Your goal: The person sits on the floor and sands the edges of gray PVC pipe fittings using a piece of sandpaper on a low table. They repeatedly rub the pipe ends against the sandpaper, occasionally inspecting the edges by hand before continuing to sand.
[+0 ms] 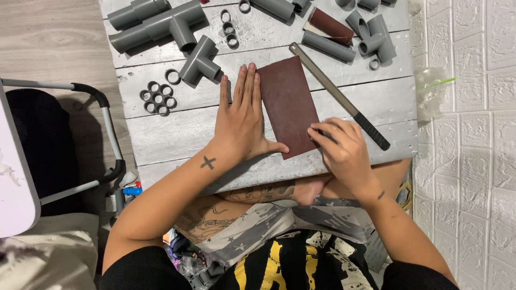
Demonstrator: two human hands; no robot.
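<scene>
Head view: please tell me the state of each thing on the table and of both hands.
sandpaper sheet: flat on the table, pinned at both edges.
left hand: open, palm flat on the sheet's left edge.
right hand: fingers curled at the sheet's lower right corner.
metal file: lying diagonally, untouched.
sandpaper roll: rolled up.
pipe rings: clustered, lying flat.

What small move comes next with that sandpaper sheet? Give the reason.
Probably rub whatever the right hand grips along the brown sandpaper sheet; the piece itself is hidden. The left hand lies flat at the sheet's left edge, its thumb on the near corner, pinning it to the grey board.
</scene>
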